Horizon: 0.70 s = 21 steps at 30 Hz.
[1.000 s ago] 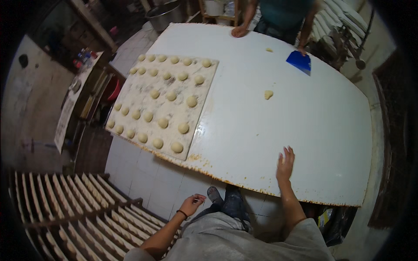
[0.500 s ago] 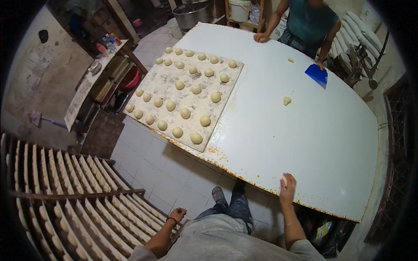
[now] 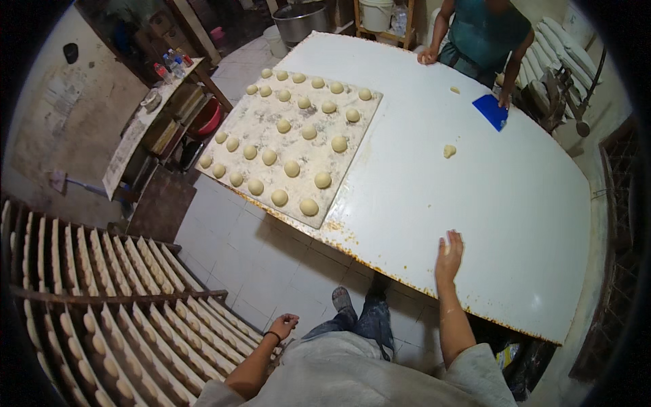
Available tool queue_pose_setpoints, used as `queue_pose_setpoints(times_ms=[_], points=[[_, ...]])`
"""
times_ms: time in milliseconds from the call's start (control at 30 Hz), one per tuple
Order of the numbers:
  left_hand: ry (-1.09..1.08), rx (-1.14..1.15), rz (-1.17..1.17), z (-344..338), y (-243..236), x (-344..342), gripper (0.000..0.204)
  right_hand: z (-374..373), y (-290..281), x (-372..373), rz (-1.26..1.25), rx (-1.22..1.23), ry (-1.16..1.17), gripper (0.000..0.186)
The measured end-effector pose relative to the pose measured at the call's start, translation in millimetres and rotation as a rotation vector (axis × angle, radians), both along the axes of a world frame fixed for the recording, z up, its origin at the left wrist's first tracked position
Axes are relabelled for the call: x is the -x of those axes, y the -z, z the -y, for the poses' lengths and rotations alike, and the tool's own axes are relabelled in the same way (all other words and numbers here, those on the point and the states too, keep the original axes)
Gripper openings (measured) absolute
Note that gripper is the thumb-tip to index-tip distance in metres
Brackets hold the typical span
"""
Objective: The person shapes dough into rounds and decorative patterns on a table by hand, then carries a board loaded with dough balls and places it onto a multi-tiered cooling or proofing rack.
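My right hand (image 3: 449, 256) reaches over the white table (image 3: 400, 224), its fingers bent around a small pale dough piece that shows between thumb and forefinger. Most of that piece is hidden by the hand. Off the table's near edge, my left hand (image 3: 284, 325) hangs beside the rack with its fingers curled and nothing visible in them. A floured board (image 3: 339, 173) lies on the table's left part, carrying several round dough balls (image 3: 309, 207) in rows. Farther up the tabletop sits a loose lump of dough (image 3: 449, 151), with a smaller scrap (image 3: 455, 89) beyond it.
Across the table a person (image 3: 485, 41) rests one hand on the edge and holds a blue scraper (image 3: 491, 112) in the other. A rack (image 3: 122, 298) of dough-laden boards stands at lower left. A shelf unit (image 3: 146, 125) with bottles lines the left wall; a metal bowl (image 3: 298, 24) is behind.
My right hand has moved forward from near the table's edge, farther onto its surface. My left hand has risen slightly. The other person's scraper has shifted and tilted a little.
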<state>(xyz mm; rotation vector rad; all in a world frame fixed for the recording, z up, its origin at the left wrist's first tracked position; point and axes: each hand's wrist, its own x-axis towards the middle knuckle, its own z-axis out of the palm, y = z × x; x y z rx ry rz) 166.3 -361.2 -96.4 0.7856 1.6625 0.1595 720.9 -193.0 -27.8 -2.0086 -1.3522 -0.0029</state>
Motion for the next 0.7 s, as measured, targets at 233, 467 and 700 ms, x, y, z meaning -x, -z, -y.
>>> queue_pose_setpoints(times_ms=[233,467,700], points=[[0.206,-0.251,-0.016,16.9,55.9,55.0,0.024,16.1,-2.0,-13.0,-0.079,0.005,-0.030,0.034],[0.098,-0.008,-0.032,20.9,31.0,36.0,0.024,65.1,14.9,-15.7,-0.110,0.174,-0.146,0.030],[0.044,0.084,-0.053,-8.9,6.8,11.5,0.026,45.5,22.1,7.1,-0.048,0.102,-0.156,0.030]])
